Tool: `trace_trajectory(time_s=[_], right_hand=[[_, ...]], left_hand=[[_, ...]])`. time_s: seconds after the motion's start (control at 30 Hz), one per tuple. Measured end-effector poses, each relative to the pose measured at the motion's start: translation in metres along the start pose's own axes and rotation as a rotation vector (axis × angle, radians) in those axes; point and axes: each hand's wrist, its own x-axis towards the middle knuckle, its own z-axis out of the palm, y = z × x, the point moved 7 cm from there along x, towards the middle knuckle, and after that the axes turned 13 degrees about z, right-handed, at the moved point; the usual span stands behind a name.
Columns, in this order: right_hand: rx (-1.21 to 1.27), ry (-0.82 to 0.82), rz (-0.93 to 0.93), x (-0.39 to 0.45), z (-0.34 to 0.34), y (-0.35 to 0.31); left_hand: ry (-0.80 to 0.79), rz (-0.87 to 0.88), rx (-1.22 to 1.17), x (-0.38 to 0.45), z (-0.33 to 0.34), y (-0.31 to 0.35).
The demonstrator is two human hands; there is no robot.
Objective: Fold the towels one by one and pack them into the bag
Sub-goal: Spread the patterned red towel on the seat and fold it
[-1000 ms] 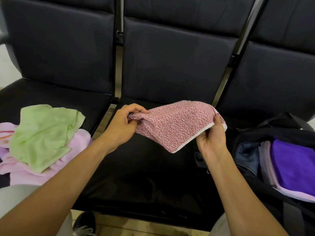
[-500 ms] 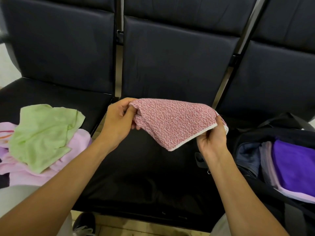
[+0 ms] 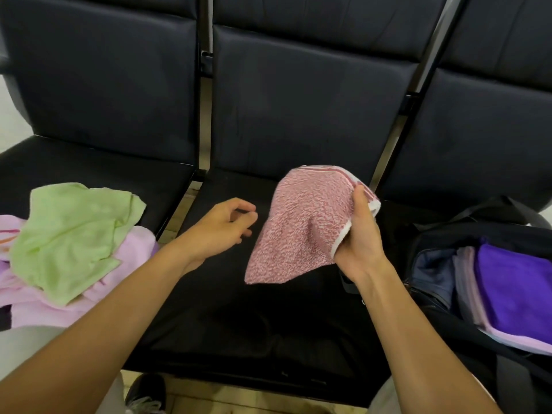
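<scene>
A public waiting area: a row of linked black padded seats on metal frames.

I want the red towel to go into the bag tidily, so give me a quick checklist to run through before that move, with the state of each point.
1. Right hand grips the red-and-white towel firmly: ok.
2. Towel folded flat and compact: not ok; a corner hangs loose below the hand.
3. Left hand free to help: ok; it holds nothing.
4. Bag open: ok; its mouth gapes on the right seat.
5. Room left in the bag: cannot tell; the purple towel and others already lie inside.
6. Towels left to do: ok; the green towel waits on the left seat's pile.
</scene>
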Motion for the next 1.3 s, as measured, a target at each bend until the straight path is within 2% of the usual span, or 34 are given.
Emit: trace_trajectory(time_s=[0.13, 0.23, 0.3, 0.37, 0.53, 0.67, 0.8, 0.93, 1.1, 1.2, 1.3], right_hand=[[-0.149, -0.102, 0.044, -0.005, 0.013, 0.008], [-0.226, -0.163, 0.084, -0.011, 0.021, 0.014], [-0.234, -0.198, 0.111, -0.015, 0.025, 0.017], [-0.244, -0.213, 0.115, -0.018, 0.026, 0.014], [-0.324, -0.206, 0.192, -0.022, 0.019, 0.012], [-0.343, -0.230, 0.266, -0.022, 0.011, 0.018], [-0.516, -0.174, 0.278, -0.021, -0.002, 0.018], [-0.387, -0.184, 0.242, -0.021, -0.007, 0.011], [-0.258, -0.313, 0.113, -0.023, -0.002, 0.000], [-0.261, -0.375, 0.040, -0.027, 0.001, -0.005], [-0.309, -0.437, -0.016, -0.032, 0.003, -0.010]], left_hand=[[-0.026, -0.065, -0.106, 0.000, 0.001, -0.001], [-0.098, -0.144, -0.362, -0.002, 0.014, -0.002], [-0.068, -0.174, -0.540, -0.003, 0.020, 0.001], [-0.015, -0.201, -0.623, -0.004, 0.021, 0.004], [0.025, -0.310, -0.612, -0.012, 0.010, 0.008], [-0.028, -0.404, -0.644, -0.016, 0.013, 0.007], [0.016, -0.473, -0.647, -0.014, 0.017, -0.002], [0.068, -0.366, -0.752, -0.004, 0.019, 0.000], [0.164, -0.210, -0.806, 0.002, 0.018, 0.010], [0.198, -0.102, -0.706, 0.002, 0.012, 0.016], [0.151, 0.025, -0.603, 0.002, 0.008, 0.024]])
